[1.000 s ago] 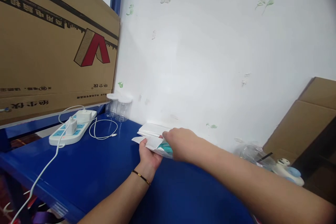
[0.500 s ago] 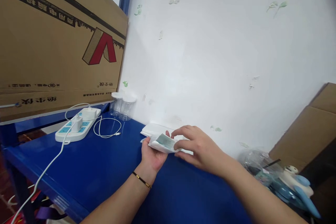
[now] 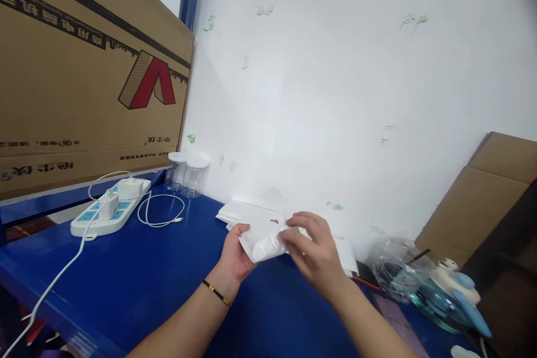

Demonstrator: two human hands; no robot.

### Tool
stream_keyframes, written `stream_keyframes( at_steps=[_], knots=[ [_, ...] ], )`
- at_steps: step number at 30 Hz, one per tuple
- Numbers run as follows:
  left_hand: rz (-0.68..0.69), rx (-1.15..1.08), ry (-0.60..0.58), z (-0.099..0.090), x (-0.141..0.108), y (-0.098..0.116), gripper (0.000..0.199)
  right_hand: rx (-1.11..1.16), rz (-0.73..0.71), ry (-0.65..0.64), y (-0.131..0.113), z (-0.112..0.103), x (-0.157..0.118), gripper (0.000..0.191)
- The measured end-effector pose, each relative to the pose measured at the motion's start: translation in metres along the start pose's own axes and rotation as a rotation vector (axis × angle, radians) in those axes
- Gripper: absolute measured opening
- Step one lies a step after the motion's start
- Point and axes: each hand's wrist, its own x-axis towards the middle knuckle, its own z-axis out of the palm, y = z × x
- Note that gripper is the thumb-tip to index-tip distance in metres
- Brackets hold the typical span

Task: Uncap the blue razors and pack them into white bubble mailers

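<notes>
Blue counter: the white packet is held above it, near the wall, in front of some flat white items lying there. Left hand: gripping the packet's left end, thumb on top, remaining fingers mostly hidden beneath. Right hand: fingers curved and partly separated, touching the packet's right end; a firm pinch cannot be confirmed. Change noted: one second ago teal contents showed at the packet, and half a second ago a pale greenish face; only white is now visible. In my judgement the contents have been turned away or covered, so the work in hand remains at the handling stage, with the packet not yet set down. Condition of packet: white, thin-looking, smooth towards the left, crumpled and slightly glossy along the near side, tilted. A small reddish patch shows at its far edge, probably a left fingertip.
</notes>
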Motion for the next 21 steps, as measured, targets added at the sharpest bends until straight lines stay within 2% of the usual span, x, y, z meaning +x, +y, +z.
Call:
stream_keyframes(
  at_steps=[3,5,7,8,9,11,13,16,18,19,21],
  knots=[
    [0.003,0.022,0.086,0.001,0.001,0.000,0.060,-0.171,-0.199,-0.055,0.000,0.012,-0.012,0.027],
    [-0.013,0.058,0.113,0.004,0.000,0.000,0.056,-0.195,-0.269,-0.114,0.000,0.017,-0.018,0.032],
    [-0.042,0.105,0.106,0.007,-0.003,-0.002,0.049,-0.180,-0.262,-0.123,0.005,0.020,-0.022,0.030],
    [-0.058,0.135,0.098,0.008,-0.004,-0.003,0.045,-0.153,-0.209,-0.110,0.010,0.020,-0.024,0.029],
    [-0.068,0.169,0.093,0.009,-0.005,-0.004,0.045,-0.118,-0.106,-0.084,0.017,0.018,-0.026,0.026],
    [-0.026,0.240,0.105,0.010,-0.006,-0.005,0.050,-0.046,0.236,0.018,0.038,0.010,-0.030,0.023],
    [0.100,0.294,0.137,0.008,-0.004,-0.002,0.050,0.011,0.668,0.181,0.069,-0.002,-0.040,0.028],
    [0.310,0.286,0.225,0.002,0.001,0.007,0.038,0.356,1.051,0.305,0.120,-0.015,-0.067,0.036],
    [0.354,0.237,0.297,-0.002,0.006,0.012,0.033,0.415,1.233,0.181,0.146,-0.017,-0.089,0.039],
    [0.350,0.213,0.328,-0.005,0.008,0.014,0.032,0.307,1.305,0.079,0.156,-0.016,-0.099,0.037],
    [0.324,0.184,0.369,-0.008,0.010,0.016,0.029,0.191,1.351,-0.012,0.168,-0.012,-0.116,0.029]
  ],
)
